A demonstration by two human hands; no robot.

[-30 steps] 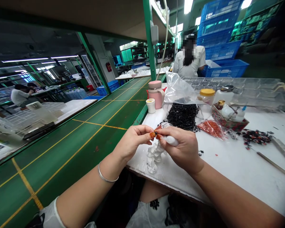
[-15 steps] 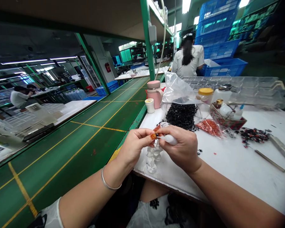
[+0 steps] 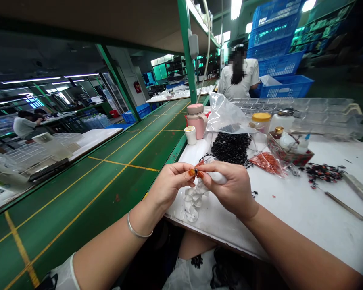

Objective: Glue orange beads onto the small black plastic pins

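My left hand [image 3: 173, 180] is closed, its thumb and forefinger pinching a small black part [image 3: 196, 172]. Against that part press the thumb and forefinger of my right hand [image 3: 234, 187], meeting the left fingertips. A small white squeeze bottle [image 3: 219, 178] is tucked in the same right hand; its thin nozzle is hidden behind the fingers. Crumpled white tissue [image 3: 191, 203] lies on the table under both hands. Just beyond them, a heap of small black parts [image 3: 231, 148] is spread out, partly covered at its near edge by my fingers.
A green conveyor belt [image 3: 109, 177] runs along the left. On the white table [image 3: 290, 225] are a pink thermos [image 3: 196, 123], a bag of orange-red pieces [image 3: 268, 162], a box of bottles [image 3: 290, 149] and a metal tool [image 3: 345, 206]. A co-worker [image 3: 238, 76] sits ahead.
The right fingertips have moved left onto the black part and now touch the left ones. The bottle's nozzle, visible before at the part, is hidden now.
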